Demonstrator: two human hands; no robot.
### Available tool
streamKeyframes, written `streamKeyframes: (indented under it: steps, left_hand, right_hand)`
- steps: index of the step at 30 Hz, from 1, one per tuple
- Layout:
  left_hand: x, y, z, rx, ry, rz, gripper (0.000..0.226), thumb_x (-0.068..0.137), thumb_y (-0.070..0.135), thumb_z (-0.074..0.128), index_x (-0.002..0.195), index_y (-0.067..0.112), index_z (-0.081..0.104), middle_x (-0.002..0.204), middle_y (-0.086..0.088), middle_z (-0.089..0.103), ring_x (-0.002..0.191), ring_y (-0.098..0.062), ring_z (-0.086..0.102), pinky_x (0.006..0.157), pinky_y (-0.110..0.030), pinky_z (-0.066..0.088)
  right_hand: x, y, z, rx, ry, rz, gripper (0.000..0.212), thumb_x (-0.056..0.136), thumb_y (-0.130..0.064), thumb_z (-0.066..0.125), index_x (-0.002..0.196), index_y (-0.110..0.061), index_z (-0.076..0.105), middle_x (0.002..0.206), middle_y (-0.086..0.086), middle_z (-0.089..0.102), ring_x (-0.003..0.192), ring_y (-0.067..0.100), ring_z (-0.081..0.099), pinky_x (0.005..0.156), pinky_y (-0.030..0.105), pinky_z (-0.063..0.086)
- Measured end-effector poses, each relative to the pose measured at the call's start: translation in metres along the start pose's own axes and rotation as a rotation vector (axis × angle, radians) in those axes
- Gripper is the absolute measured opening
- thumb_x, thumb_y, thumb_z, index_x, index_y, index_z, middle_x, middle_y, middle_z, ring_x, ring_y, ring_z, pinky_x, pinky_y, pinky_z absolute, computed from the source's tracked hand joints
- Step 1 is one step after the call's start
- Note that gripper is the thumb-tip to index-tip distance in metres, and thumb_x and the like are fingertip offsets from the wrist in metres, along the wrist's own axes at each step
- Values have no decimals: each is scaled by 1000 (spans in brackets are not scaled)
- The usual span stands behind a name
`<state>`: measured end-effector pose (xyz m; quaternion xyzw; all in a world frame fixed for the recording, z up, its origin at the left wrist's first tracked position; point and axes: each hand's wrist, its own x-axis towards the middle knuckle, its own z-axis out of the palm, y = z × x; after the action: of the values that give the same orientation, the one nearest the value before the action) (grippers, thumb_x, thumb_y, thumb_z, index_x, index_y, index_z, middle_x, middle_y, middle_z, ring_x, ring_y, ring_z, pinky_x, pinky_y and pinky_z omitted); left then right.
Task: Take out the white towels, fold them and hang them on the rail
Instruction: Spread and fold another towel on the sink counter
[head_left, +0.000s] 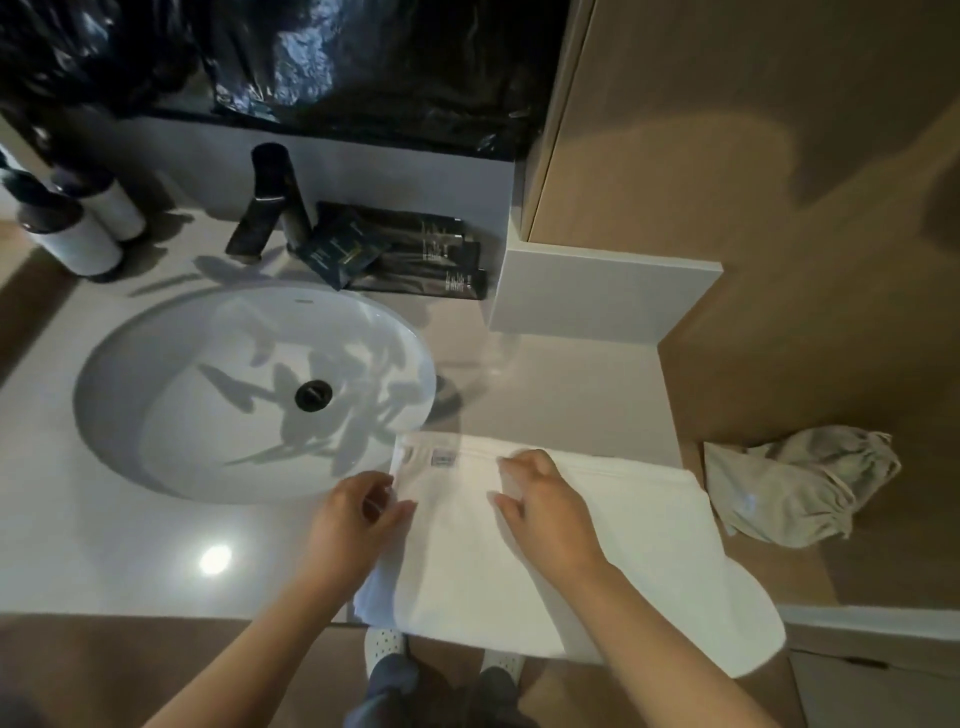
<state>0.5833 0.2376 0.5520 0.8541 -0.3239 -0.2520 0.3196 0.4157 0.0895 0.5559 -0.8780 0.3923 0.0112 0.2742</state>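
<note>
Pinching the left edge of the white towel (623, 545) between thumb and curled fingers (376, 480), my left hand (353, 525) sat just in front of the near rim of the sink (104, 364). My right hand (545, 512) rested on top of the cloth, its fingers bent and its thumb drawn in, so that it seemed to gather a small fold; how firmly it held I could not tell. The towel lay flat on the front right corner of the desk (104, 545), a small label (441, 460) showing near its far left corner, and its near and right parts hung past the desk's edges. Beyond the basin stood a dark faucet (270, 202), with dark sachets and tubes (410, 249) just to its right and two white bottles (88, 228) with dark caps to its left. Black plastic sheeting (363, 62) covered the wall behind. Off to the right, on the brown floor, a crumpled beige drawstring bag (795, 483) lay well apart from the towel.
</note>
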Motion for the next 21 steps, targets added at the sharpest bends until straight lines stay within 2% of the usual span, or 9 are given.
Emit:
streamKeyframes:
  steps: [2,5,7,9,13,17,21]
  left_hand:
    - [2,0,1,-24,-8,-7,27,85,26,73,107,14,65,93,1,64,77,-6,58,63,-8,40]
    - [5,-2,2,12,-37,-2,18,85,28,72,90,12,64,84,-1,63,73,-14,59,62,-18,45]
    - [7,-5,3,51,-81,-12,28,86,31,71,80,6,61,80,-5,59,70,-21,56,60,-23,42]
    - [8,-7,3,89,-117,-13,35,87,34,69,77,3,57,82,-7,56,70,-23,53,59,-21,38]
    - [8,-8,3,106,-126,-4,30,87,35,68,79,8,58,91,-2,52,70,-17,52,60,-14,37]
    - [0,-1,4,79,-64,-57,28,89,40,66,100,16,55,101,2,49,75,-7,49,63,-18,37]
    - [-15,-1,1,7,-72,-146,35,84,43,70,105,19,55,93,5,56,77,-6,54,62,-13,42]
  right_hand:
    - [4,0,3,-33,7,20,36,96,-32,55,129,-17,53,133,-3,40,97,19,61,75,25,43]
    - [12,-1,2,-6,29,57,27,94,-26,59,119,-17,55,130,-3,43,96,19,61,78,29,48]
    - [19,-2,-2,-13,52,75,16,94,-24,60,107,-15,57,122,-4,47,92,18,61,76,31,49]
    - [24,-3,-6,-23,75,97,10,95,-24,59,101,-16,58,116,-6,52,94,18,62,73,30,47]
    - [29,-5,-4,-16,87,161,5,96,-25,57,97,-20,58,110,-6,60,97,19,62,73,29,44]
    - [41,-9,0,-52,42,186,14,99,-27,53,107,-18,61,120,-4,57,102,19,62,77,30,46]
    - [44,1,-1,38,-12,196,15,95,-34,58,102,-21,57,107,-8,56,102,15,60,81,29,45]
